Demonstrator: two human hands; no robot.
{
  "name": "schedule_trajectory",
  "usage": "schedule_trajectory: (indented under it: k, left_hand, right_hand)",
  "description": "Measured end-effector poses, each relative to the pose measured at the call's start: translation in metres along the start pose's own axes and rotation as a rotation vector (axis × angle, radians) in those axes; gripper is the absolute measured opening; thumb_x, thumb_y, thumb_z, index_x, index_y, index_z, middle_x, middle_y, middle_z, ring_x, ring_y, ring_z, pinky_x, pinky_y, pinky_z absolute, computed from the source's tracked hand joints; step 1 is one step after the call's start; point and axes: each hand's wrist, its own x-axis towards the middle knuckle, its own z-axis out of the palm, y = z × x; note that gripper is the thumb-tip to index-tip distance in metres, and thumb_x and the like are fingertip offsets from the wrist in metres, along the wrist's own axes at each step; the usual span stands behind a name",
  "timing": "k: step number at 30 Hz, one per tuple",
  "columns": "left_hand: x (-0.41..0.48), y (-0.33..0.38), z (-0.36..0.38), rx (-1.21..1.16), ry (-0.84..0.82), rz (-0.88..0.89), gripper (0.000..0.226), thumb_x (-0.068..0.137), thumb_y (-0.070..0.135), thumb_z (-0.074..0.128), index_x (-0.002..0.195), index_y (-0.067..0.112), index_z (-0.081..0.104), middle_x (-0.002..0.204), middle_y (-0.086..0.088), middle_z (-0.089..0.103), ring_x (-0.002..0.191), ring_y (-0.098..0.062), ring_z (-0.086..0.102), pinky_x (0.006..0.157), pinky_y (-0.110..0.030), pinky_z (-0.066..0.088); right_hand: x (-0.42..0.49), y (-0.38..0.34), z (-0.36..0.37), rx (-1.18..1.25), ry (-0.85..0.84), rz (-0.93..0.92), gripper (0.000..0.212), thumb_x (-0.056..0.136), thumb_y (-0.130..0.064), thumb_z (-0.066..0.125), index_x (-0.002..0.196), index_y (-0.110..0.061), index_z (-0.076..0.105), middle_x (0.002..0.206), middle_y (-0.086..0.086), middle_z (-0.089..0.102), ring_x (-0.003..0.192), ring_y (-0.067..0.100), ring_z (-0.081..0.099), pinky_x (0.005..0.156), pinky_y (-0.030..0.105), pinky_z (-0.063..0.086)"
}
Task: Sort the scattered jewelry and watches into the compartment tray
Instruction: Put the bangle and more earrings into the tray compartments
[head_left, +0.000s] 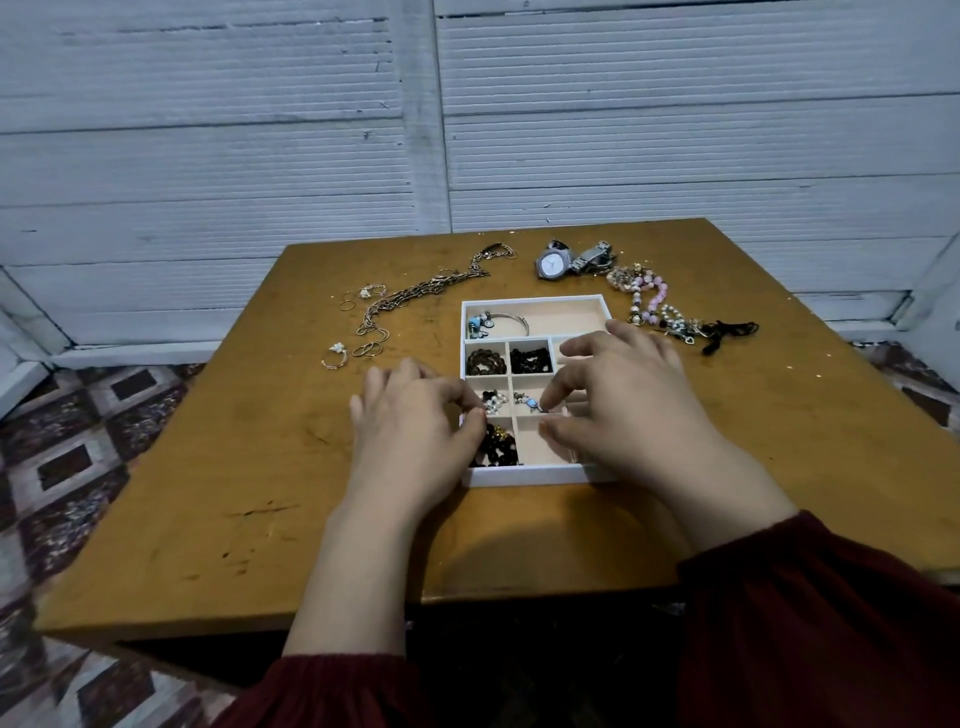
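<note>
Well, the white compartment tray (524, 474) sits in the middle of a wooden table (234, 467), and both hands are at it. The left hand (415, 421) is at the tray's left wall with its fingers curled. Thumb and forefinger meet right at the rim, but I cannot tell whether they grip the wall or some small item. The right hand (628, 410) hovers over the tray's right side, its forefinger and thumb pinching the silvery end of a small blue-stone piece (530, 402) that lies in a middle compartment.

Several compartments are filled. A bangle with blue charms (498, 321) lies in the long one at the back, with brown beads (485, 361) and black beads (530, 360) in the row below it. A pearl cluster (493, 400) comes next, then black-and-gold beads (496, 447) nearest the person.

Loose on the table beyond the tray are a grey wristwatch (553, 262), a tangle of chains (415, 296), a few rings (335, 356) to the left, pink and pearl beaded bracelets (649, 296) and a black cord (727, 332) to the right.
</note>
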Motion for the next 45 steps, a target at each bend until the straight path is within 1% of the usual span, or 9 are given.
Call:
schedule_trajectory:
  k: [9, 21, 25, 28, 31, 34, 40, 42, 45]
  left_hand:
    - [0.001, -0.002, 0.001, 0.002, -0.023, 0.017, 0.017, 0.089, 0.045, 0.053, 0.094, 0.035, 0.066, 0.095, 0.009, 0.039, 0.097, -0.013, 0.025, 0.076, -0.032, 0.02]
    - [0.002, -0.002, 0.001, 0.016, -0.033, 0.032, 0.018, 0.092, 0.044, 0.051, 0.102, 0.038, 0.065, 0.101, 0.011, 0.038, 0.11, -0.019, 0.031, 0.084, -0.034, 0.025]
    - [0.002, -0.003, 0.002, -0.041, -0.015, 0.003, 0.015, 0.09, 0.043, 0.053, 0.1, 0.037, 0.063, 0.1, 0.011, 0.039, 0.109, -0.018, 0.033, 0.079, -0.031, 0.022]
    - [0.002, -0.005, 0.002, -0.119, 0.054, -0.015, 0.014, 0.088, 0.041, 0.055, 0.099, 0.033, 0.06, 0.101, 0.009, 0.043, 0.109, -0.019, 0.037, 0.079, -0.031, 0.022]
    - [0.002, -0.006, 0.002, -0.175, 0.116, -0.026, 0.01, 0.087, 0.036, 0.057, 0.095, 0.031, 0.06, 0.099, 0.009, 0.042, 0.109, -0.02, 0.038, 0.079, -0.03, 0.023]
    - [0.001, -0.006, 0.003, -0.193, 0.148, -0.025, 0.009, 0.087, 0.032, 0.057, 0.093, 0.028, 0.062, 0.099, 0.009, 0.041, 0.109, -0.019, 0.038, 0.079, -0.029, 0.021]
    - [0.002, -0.007, 0.004, -0.197, 0.169, -0.016, 0.009, 0.086, 0.03, 0.058, 0.093, 0.026, 0.063, 0.1, 0.009, 0.041, 0.109, -0.018, 0.036, 0.078, -0.027, 0.018]
    - [0.002, -0.007, 0.005, -0.199, 0.163, -0.014, 0.008, 0.086, 0.03, 0.058, 0.091, 0.026, 0.062, 0.1, 0.008, 0.042, 0.108, -0.018, 0.038, 0.079, -0.029, 0.021]
    - [0.002, -0.008, 0.005, -0.268, 0.126, -0.009, 0.003, 0.084, 0.025, 0.058, 0.086, 0.026, 0.058, 0.088, 0.008, 0.056, 0.095, -0.02, 0.052, 0.077, -0.033, 0.039]
  right_hand:
    - [0.007, -0.003, 0.004, -0.038, 0.012, -0.012, 0.007, 0.079, -0.037, 0.067, 0.085, -0.037, 0.07, 0.13, -0.016, 0.051, 0.14, 0.02, 0.02, 0.112, 0.038, 0.009]
    - [0.006, 0.0, 0.008, 0.009, 0.033, -0.018, 0.003, 0.078, -0.038, 0.067, 0.079, -0.037, 0.069, 0.126, -0.016, 0.053, 0.138, 0.018, 0.022, 0.111, 0.037, 0.011]
    - [0.003, -0.001, 0.007, 0.022, 0.067, -0.014, 0.009, 0.078, -0.043, 0.066, 0.085, -0.038, 0.069, 0.13, -0.013, 0.05, 0.139, 0.019, 0.021, 0.11, 0.036, 0.011]
    - [-0.002, -0.008, 0.007, 0.026, 0.092, 0.007, 0.02, 0.079, -0.052, 0.062, 0.072, -0.034, 0.067, 0.125, -0.012, 0.052, 0.138, 0.02, 0.02, 0.111, 0.038, 0.01]
    - [-0.005, -0.018, 0.011, -0.002, 0.036, 0.024, 0.033, 0.08, -0.059, 0.057, 0.064, -0.03, 0.063, 0.126, -0.012, 0.051, 0.14, 0.022, 0.011, 0.113, 0.043, 0.003]
    - [-0.007, -0.024, 0.016, -0.011, 0.0, 0.052, 0.037, 0.079, -0.061, 0.056, 0.071, -0.027, 0.07, 0.132, -0.01, 0.048, 0.141, 0.024, 0.004, 0.108, 0.042, -0.005]
    - [-0.008, -0.028, 0.018, 0.009, -0.021, 0.103, 0.035, 0.082, -0.054, 0.056, 0.076, -0.023, 0.072, 0.136, -0.009, 0.045, 0.143, 0.025, -0.001, 0.111, 0.046, -0.004]
    - [-0.01, -0.029, 0.019, 0.033, -0.021, 0.123, 0.033, 0.084, -0.052, 0.056, 0.072, -0.024, 0.07, 0.136, -0.009, 0.045, 0.143, 0.025, -0.001, 0.112, 0.047, -0.004]
    - [-0.011, -0.03, 0.02, 0.075, -0.017, 0.141, 0.029, 0.084, -0.049, 0.056, 0.064, -0.029, 0.06, 0.138, -0.009, 0.043, 0.143, 0.025, -0.001, 0.109, 0.043, -0.006]
